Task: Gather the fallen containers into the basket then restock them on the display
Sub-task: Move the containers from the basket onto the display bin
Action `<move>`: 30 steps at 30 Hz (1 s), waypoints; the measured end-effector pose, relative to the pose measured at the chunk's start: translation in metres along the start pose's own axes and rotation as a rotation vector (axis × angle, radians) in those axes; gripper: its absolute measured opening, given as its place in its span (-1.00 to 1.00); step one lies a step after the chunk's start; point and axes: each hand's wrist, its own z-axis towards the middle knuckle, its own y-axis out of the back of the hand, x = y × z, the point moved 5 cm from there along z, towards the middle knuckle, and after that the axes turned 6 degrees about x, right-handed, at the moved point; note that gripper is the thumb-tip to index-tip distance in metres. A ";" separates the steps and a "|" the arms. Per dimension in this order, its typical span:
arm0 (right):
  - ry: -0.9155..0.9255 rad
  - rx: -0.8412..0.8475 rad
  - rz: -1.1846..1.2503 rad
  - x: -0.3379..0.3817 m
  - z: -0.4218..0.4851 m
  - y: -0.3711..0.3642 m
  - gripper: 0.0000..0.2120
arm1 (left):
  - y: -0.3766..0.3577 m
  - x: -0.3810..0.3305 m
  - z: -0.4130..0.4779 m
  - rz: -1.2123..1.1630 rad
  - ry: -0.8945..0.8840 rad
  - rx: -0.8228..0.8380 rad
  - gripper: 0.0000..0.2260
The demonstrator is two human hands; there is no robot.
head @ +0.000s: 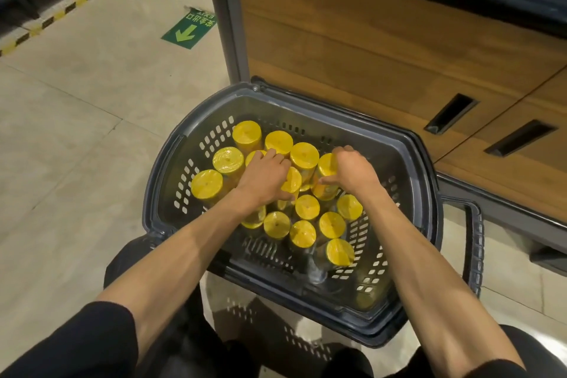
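Note:
A dark grey plastic basket (159, 193) stands on the floor in front of me, filled with several clear containers with yellow lids (207, 183). My left hand (265, 175) reaches in at the middle, fingers curled over a yellow-lidded container (293, 179) that is tilted among the upright ones. My right hand (349, 167) grips another yellow-lidded container (326, 164) just to the right, its fingers wrapped round the lid. Most of the other containers stand upright; one near the front right (340, 252) leans.
A wood-panelled display cabinet (368, 40) with dark slot handles rises right behind the basket. The basket's handle (474, 242) hangs down on the right. Tiled floor with a green arrow sign (190, 29) and yellow-black tape lies to the left. My knees are below the basket.

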 end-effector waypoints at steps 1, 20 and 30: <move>0.000 0.006 0.006 0.000 -0.002 0.001 -0.22 | 0.001 0.000 -0.001 -0.014 0.005 0.002 -0.37; -0.122 -0.083 0.090 0.058 -0.250 0.323 -0.26 | 0.335 -0.003 -0.166 -0.556 0.034 -0.029 -0.30; -0.015 -0.179 0.248 0.069 -0.368 0.473 -0.34 | 0.530 -0.029 -0.258 -0.797 0.204 -0.343 -0.34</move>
